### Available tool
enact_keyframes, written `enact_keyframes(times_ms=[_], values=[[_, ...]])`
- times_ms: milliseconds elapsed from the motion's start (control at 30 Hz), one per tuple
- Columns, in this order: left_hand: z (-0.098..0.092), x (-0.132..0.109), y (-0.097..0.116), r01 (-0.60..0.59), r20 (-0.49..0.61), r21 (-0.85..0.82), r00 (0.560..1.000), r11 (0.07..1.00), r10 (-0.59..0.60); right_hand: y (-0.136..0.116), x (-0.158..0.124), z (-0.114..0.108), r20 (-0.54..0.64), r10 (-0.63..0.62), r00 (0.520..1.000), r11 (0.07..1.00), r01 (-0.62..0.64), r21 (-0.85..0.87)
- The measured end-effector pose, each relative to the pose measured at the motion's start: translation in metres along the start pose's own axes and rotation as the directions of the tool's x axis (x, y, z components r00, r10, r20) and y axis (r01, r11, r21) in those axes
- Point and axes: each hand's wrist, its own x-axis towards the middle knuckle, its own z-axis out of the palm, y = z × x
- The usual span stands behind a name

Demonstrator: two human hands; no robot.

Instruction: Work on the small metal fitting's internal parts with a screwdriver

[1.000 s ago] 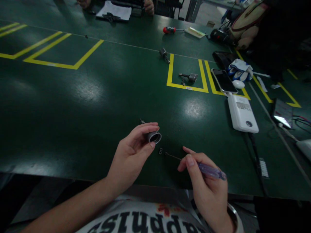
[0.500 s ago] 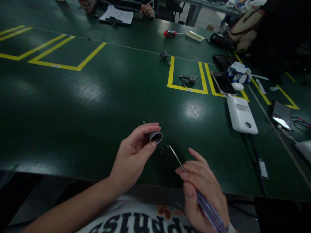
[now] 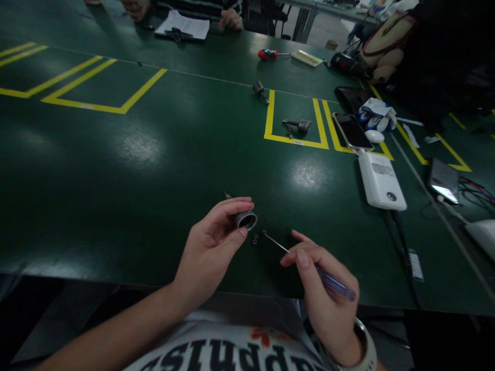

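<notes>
My left hand is closed around a grey metal cup-shaped part, its open round end facing right and its thin shaft poking out past my fingers. In my right hand is a screwdriver with a clear purple handle, held between thumb and fingers. The tip of its thin blade is at a small dark ring on the table; whether it goes into the ring I cannot tell. Two more small rings lie just left of it, below the metal part.
Two similar metal parts lie by a yellow-taped square. A red screwdriver is farther back. To the right are a phone, a white power bank with a cable, and gloves. Across the table a person's hand rests near a clipboard.
My right hand has rolled over and moved up, laying the screwdriver flatter. Its tip has shifted slightly left onto the ring. My left hand keeps the metal part in nearly the same place.
</notes>
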Motion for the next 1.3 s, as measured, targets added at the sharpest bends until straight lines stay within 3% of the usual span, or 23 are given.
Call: enact_keyframes(times_ms=[300, 500, 600, 700, 833, 1067, 1300], values=[[0.000, 0.000, -0.002, -0.010, 0.014, 0.005, 1.000, 1.000, 0.010, -0.007, 0.003, -0.001, 0.032, -0.022, 0.999, 0.990, 0.026, -0.137], [0.000, 0.001, -0.004, -0.022, 0.033, 0.016, 0.999, 1.000, 0.022, -0.027, 0.018, -0.011, 0.198, 0.038, 0.980, 0.951, 0.025, -0.309], [-0.001, 0.000, -0.005, -0.046, 0.049, 0.027, 0.998, 0.999, 0.045, -0.031, 0.017, -0.011, 0.248, -0.010, 0.969, 0.912, 0.110, -0.395], [-0.003, -0.001, -0.006, -0.060, 0.066, 0.024, 0.996, 0.998, 0.058, -0.026, 0.003, -0.008, 0.301, -0.190, 0.934, 0.881, 0.298, -0.367], [-0.005, -0.003, -0.007, -0.056, 0.084, 0.026, 0.995, 0.998, 0.053, -0.009, -0.020, -0.005, 0.242, -0.336, 0.910, 0.842, 0.405, -0.356], [-0.004, -0.003, -0.009, -0.060, 0.083, 0.016, 0.995, 0.998, 0.058, 0.012, -0.030, -0.003, 0.200, -0.439, 0.876, 0.751, 0.480, -0.455], [0.002, -0.006, -0.003, -0.048, 0.049, -0.041, 0.998, 0.998, 0.050, -0.009, -0.019, -0.006, 0.144, -0.479, 0.866, 0.833, 0.501, -0.237]])
